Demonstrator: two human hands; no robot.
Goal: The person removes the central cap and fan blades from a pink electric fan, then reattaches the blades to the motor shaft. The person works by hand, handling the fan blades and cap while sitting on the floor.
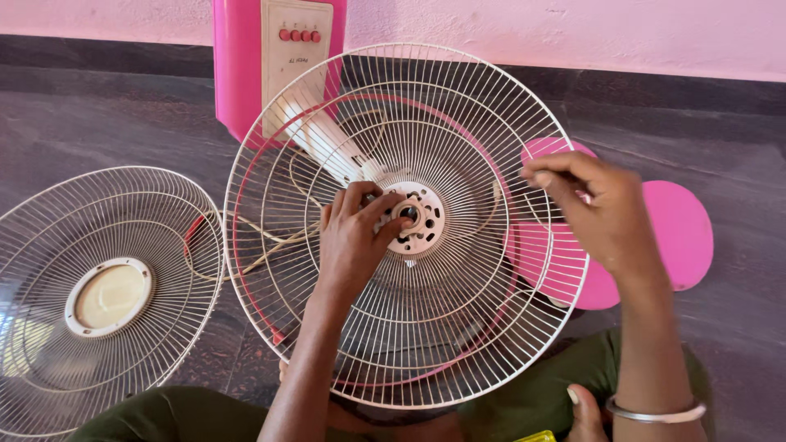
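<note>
Head view, one frame, looking down at a dark stone floor point(98, 123).

Centre: large white wire fan guard point(344, 344), round, lying roughly face-up over the fan motor and neck. Hub plate point(426, 225) with small holes sits at the guard's middle.

Left hand point(352, 237): reaches in from 6 o'clock, fingers curled and pinched at the hub's 9 o'clock edge, thumb and forefinger tips closed on the centre nut or spindle point(408, 214); exactly what is pinched is too small to tell.

Right hand point(602, 213): at the guard's 3 o'clock rim, fingers bent down and closed onto the outer wires, gripping the rim. Metal bangle point(655, 412) on that wrist.

Pink fan blade point(675, 233): under and beyond the guard at 3 o'clock, lobes sticking out past the rim, flat on the floor.

Second wire guard point(49, 327): at 9 o'clock, well apart from both hands, flat on the floor, round cream cap in its middle; its rim is just beside the big guard.

Pink fan base point(233, 74) with white switch panel and red buttons: at 12 o'clock, against the pink wall.

Cream cable and red wire point(246, 245): loop between the two guards.

Green trouser legs point(540, 393): at 6 o'clock.
</note>
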